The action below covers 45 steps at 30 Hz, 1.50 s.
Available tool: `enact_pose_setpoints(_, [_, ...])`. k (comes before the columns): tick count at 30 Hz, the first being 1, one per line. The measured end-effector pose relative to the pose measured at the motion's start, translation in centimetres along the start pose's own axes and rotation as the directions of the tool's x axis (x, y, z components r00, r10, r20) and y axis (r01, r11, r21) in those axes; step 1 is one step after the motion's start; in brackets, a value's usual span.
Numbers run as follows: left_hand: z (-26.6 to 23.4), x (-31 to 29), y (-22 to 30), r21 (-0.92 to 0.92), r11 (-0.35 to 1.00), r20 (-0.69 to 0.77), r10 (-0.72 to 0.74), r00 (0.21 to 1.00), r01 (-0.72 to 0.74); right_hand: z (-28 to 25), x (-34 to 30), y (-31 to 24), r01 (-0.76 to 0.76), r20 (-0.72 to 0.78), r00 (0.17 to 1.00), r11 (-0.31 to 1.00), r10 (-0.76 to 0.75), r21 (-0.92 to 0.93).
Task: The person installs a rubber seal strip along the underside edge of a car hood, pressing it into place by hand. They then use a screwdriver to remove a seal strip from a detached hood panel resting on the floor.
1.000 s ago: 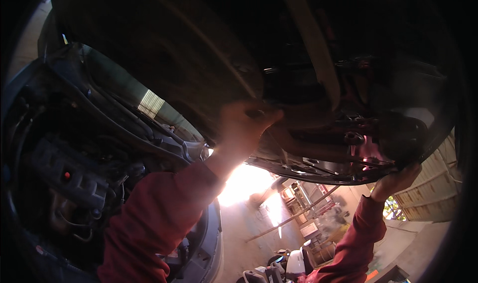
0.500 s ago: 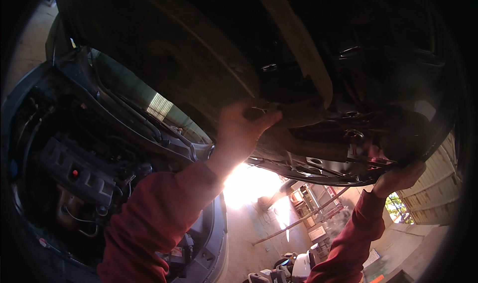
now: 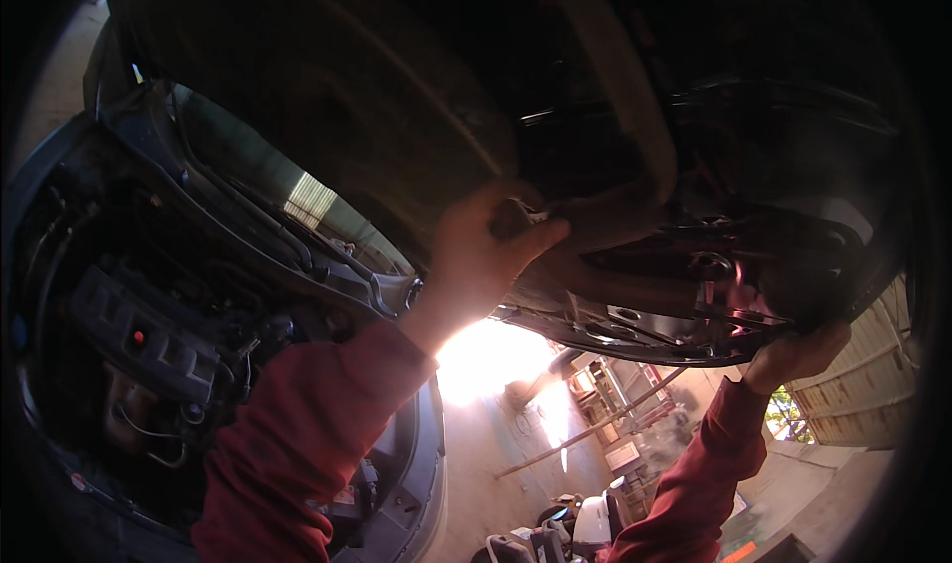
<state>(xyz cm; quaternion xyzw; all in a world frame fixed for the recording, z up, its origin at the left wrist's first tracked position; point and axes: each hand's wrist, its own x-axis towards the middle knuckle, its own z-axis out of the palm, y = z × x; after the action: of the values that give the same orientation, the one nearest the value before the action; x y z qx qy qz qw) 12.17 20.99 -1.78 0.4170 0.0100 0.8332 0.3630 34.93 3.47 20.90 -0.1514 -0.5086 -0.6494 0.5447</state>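
Above me a raised car hood (image 3: 739, 152) shows its dark underside, with a liner (image 3: 397, 117) on it. My left hand (image 3: 481, 246) is up at the liner's edge, thumb and forefinger curled toward each other. A small pale bit shows between those fingers, but what they pinch is too dark to make out. At the right, my right hand (image 3: 798, 357) is closed around the hood's front edge, its fingertips partly hidden by the rim. Both arms wear dark red sleeves.
An engine with a ribbed cover (image 3: 149, 330) lies in the bay at the left, below the windshield (image 3: 268, 176). Beyond the hood a long pole (image 3: 595, 424) slants across. White and dark equipment (image 3: 592, 523) stands low down, and a corrugated wall (image 3: 858, 375) is at the right.
The view has shifted slightly, moving the engine bay a little left in it. My left hand keeps its curled grip at the liner, and my right hand stays on the hood's edge.
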Motion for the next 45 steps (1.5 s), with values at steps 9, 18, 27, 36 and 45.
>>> enact_pose_setpoints(9, [-1.7,1.4,2.3,0.181,0.983,0.240,-0.064,0.969,0.021,-0.5,0.0,1.0,0.152,0.067,0.988,0.972,-0.142,-0.178])
enact_pose_setpoints(18, [-0.9,0.9,2.1,0.108,0.994,0.179,-0.045,0.983,0.026,0.2,0.1,0.3,-0.015,0.003,1.000,1.000,0.015,0.019])
enact_pose_setpoints(27, [0.1,0.2,1.3,0.271,0.931,0.042,0.241,0.970,-0.244,0.0,0.5,0.3,-0.008,-0.016,1.000,0.999,0.009,0.031])
enact_pose_setpoints(36, [0.4,0.4,0.4,0.255,0.943,0.010,0.219,0.976,-0.214,0.0,0.4,0.8,-0.039,-0.015,0.999,0.996,0.040,0.082])
enact_pose_setpoints(45, [-0.1,0.8,0.6,0.272,0.927,0.025,0.259,0.965,-0.256,0.0,0.4,-0.1,0.004,-0.007,1.000,1.000,-0.004,0.011])
